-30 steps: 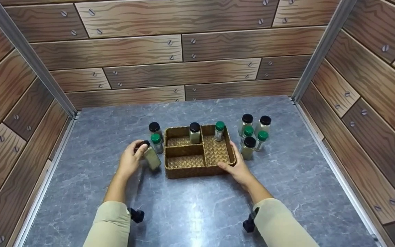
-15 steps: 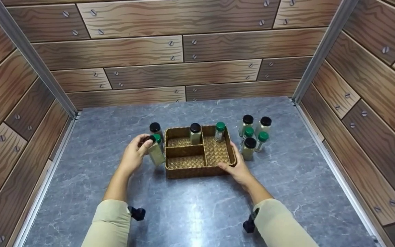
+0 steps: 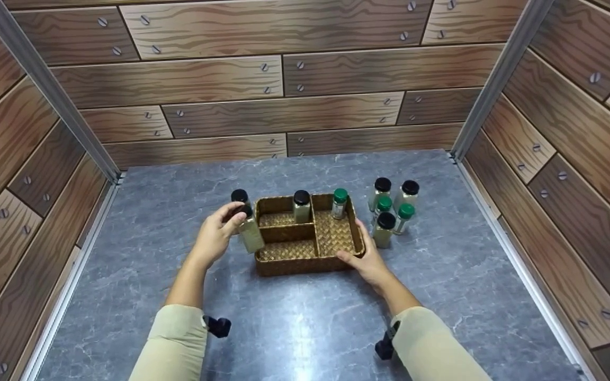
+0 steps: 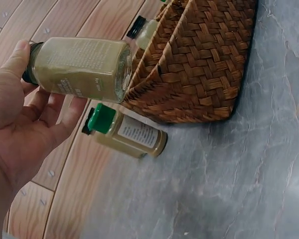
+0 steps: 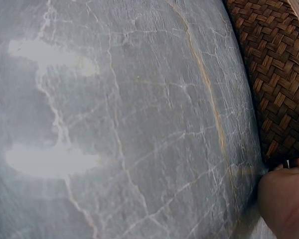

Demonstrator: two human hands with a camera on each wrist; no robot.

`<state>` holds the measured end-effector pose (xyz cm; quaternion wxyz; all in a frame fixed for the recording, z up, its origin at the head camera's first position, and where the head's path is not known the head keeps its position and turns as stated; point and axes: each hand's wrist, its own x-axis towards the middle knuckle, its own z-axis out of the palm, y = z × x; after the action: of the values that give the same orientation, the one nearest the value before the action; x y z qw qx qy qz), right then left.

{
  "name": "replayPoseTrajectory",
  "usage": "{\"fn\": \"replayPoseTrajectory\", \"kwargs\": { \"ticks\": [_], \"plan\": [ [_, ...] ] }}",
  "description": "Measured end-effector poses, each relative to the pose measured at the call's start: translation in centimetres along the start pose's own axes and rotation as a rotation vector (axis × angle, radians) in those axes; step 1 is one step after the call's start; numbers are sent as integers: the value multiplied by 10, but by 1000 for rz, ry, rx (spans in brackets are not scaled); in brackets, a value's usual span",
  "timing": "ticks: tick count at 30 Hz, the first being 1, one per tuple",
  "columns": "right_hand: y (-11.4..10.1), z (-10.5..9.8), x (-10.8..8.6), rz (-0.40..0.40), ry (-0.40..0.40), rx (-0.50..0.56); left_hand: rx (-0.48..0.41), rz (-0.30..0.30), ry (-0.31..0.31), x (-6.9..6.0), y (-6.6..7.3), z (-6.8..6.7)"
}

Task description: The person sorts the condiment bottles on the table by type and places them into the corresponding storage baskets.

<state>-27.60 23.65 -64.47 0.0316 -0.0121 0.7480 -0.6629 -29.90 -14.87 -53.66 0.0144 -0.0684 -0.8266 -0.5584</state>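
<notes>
My left hand [image 3: 213, 236] pinches the black cap of a square spice jar [image 3: 251, 236], filled with greenish powder. The jar is lifted and tilted, its base at the left rim of a woven basket [image 3: 299, 267]. In the left wrist view the jar [image 4: 82, 67] shows white print, with thumb and fingers at its cap. My right hand [image 3: 371, 263] grips the basket's front right corner, thumb over the rim and fingers along the outer side. A black-capped jar [image 3: 301, 207] stands in the back left compartment, and a green-capped jar [image 3: 339, 203] in the long right one.
Behind the left hand stands another black-capped jar [image 3: 239, 196]. A green-capped jar [image 4: 134, 132] sits beside it, hidden from the head view. Right of the basket, several black- and green-capped jars [image 3: 384, 233] cluster. Wood-patterned walls [image 3: 284, 111] enclose the grey table [image 3: 294, 328].
My left hand has moved right and slightly away from me, bringing the jar from beside the basket to its left rim. The right hand and basket have stayed put.
</notes>
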Motion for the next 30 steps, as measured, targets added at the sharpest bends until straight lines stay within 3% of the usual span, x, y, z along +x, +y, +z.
{"fn": "replayPoseTrajectory", "kwargs": {
  "ticks": [8, 15, 22, 30],
  "plan": [
    [2, 2, 1, 2, -8, 13, -33, 10, -22, 3, -1, 9],
    [0, 2, 0, 3, -4, 16, -3, 22, -40, 4, 4, 15],
    [2, 1, 0, 9, -7, 3, 91, 20, -56, 5, 6, 21],
    [3, 0, 2, 0, -8, 9, 121, 58, -94, 7, 6, 34]
  ]
}}
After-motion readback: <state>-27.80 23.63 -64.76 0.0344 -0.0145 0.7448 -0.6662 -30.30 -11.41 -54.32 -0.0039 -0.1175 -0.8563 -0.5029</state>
